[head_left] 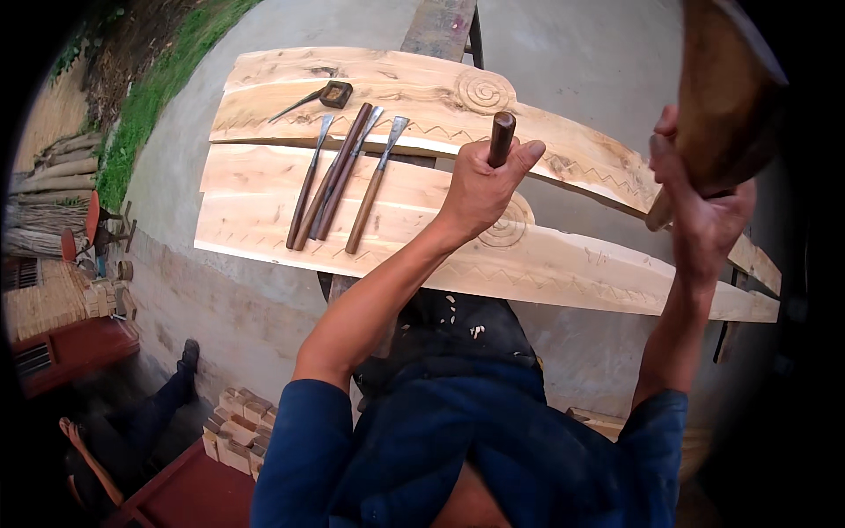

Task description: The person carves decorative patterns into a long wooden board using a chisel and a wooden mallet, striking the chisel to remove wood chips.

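Note:
Two long, tapering pale wooden boards lie side by side, the far board (pixel 387 84) and the near board (pixel 255 189). Both carry a carved spiral and zigzag lines. My left hand (pixel 480 194) is closed around the upright dark wooden handle (pixel 503 132) of a chisel, over the near board's spiral (pixel 504 224); its blade is hidden below my fist. Raised at the right, my right hand (pixel 704 216) grips a large brown wooden mallet (pixel 726 97), its head partly cut off by the picture's edge. Several chisels (pixel 370 198) lie across the boards, left of my left hand.
A small dark box with a thin pointed stem (pixel 335 94) rests on the far board. A bench plank (pixel 437 31) supports the boards. Stacked wooden blocks (pixel 238 431) stand lower left, near another person's leg (pixel 167 400). Logs (pixel 57 176) lie far left.

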Motion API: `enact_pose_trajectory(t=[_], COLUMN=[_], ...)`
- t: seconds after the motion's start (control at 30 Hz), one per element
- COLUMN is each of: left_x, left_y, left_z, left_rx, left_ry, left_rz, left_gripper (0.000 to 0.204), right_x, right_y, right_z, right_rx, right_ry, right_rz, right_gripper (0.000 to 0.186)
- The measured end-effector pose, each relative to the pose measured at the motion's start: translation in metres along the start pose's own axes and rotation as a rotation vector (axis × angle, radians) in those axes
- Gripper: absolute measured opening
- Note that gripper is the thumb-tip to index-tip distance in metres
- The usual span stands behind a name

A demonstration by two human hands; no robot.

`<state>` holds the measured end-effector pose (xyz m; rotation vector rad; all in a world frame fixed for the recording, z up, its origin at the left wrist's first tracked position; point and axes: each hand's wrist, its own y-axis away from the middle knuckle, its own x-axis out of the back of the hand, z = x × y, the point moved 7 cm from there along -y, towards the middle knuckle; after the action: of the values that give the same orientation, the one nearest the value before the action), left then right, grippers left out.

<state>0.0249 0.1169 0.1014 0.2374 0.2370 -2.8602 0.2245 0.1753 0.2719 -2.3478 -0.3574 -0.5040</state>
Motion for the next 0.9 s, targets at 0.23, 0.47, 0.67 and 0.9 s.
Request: enact_pose_trajectory(t=[0.23, 0.47, 0.67, 0.9], left_x=[-0.005, -0.009, 0.001, -0.004], left_y=[0.008, 0.006, 0.014, 0.012], left_z=[0.007, 0.009, 0.009, 0.008], left_rx=[-0.003, -0.018, -0.03, 0.008], left_ry=[-0.042, -0.019, -0.006, -0.022], left_rz=[-0.026, -0.085, -0.016, -0.069], left_gripper=[0.057, 0.057, 0.055, 0.054], right_x=[-0.033, 0.044, -0.009, 0.03], right_y=[-0.016, -0.042, -0.018, -0.031], right_z=[-0.043, -0.055, -0.035, -0.054], right_rx=[0.177, 0.186, 0.177, 0.01], right_ry=[0.418, 0.463, 0.439, -0.094], right_rz=[-0.236, 0.017, -0.031, 0.259], right_gripper=[0.025, 0.038, 0.028, 0.014])
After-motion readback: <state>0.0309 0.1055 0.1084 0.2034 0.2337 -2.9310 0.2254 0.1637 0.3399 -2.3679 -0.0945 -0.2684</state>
